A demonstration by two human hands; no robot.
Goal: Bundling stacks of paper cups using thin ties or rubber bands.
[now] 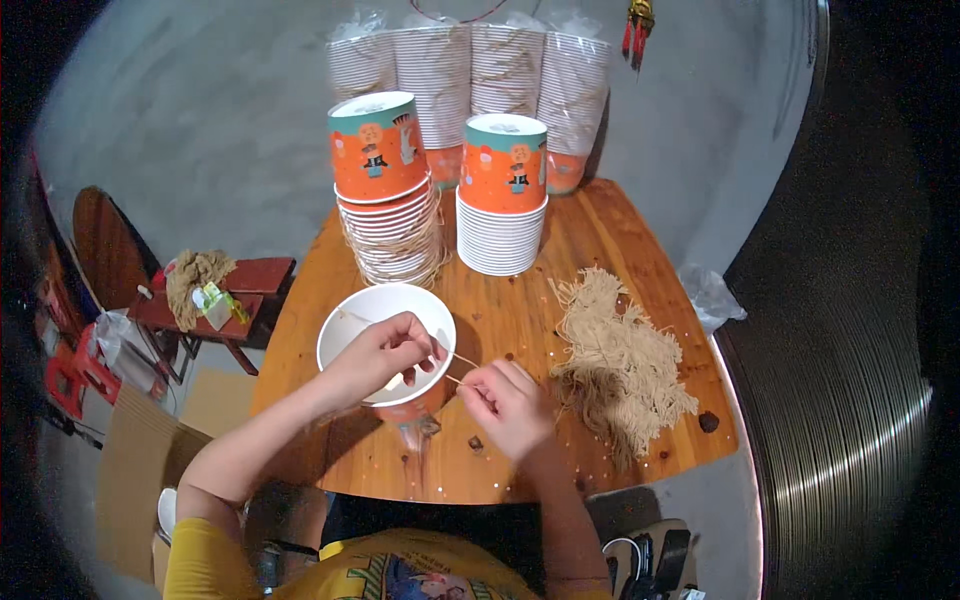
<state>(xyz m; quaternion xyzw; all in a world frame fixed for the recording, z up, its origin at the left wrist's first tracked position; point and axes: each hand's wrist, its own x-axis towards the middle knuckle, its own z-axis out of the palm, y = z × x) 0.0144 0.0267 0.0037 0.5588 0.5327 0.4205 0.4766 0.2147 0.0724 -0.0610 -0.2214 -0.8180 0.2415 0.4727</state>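
Note:
A white-lined paper cup (335, 345) with an orange outside is tilted near the front of the wooden table, its wide mouth facing up toward me. My left hand (385, 352) is over that mouth, its fingers curled in a pinch on a thin tan string (462, 357). Just right of the rim, my right hand (508, 408) is closed on the string too, slightly blurred. Two thin strands stretch between the hands. Another bit of string (352, 317) shows at the cup's left inner wall. To the right of my right hand lies a loose heap of cut tan strings (625, 365).
Behind the cup stand two upside-down cup stacks: a left one (385, 190) draped with strings, and a right one (503, 200). Several plastic-wrapped stacks (433, 85) line the table's back. A low red bench (260, 275) with more fibre is at left; a ridged dark shutter (850, 400) is at right.

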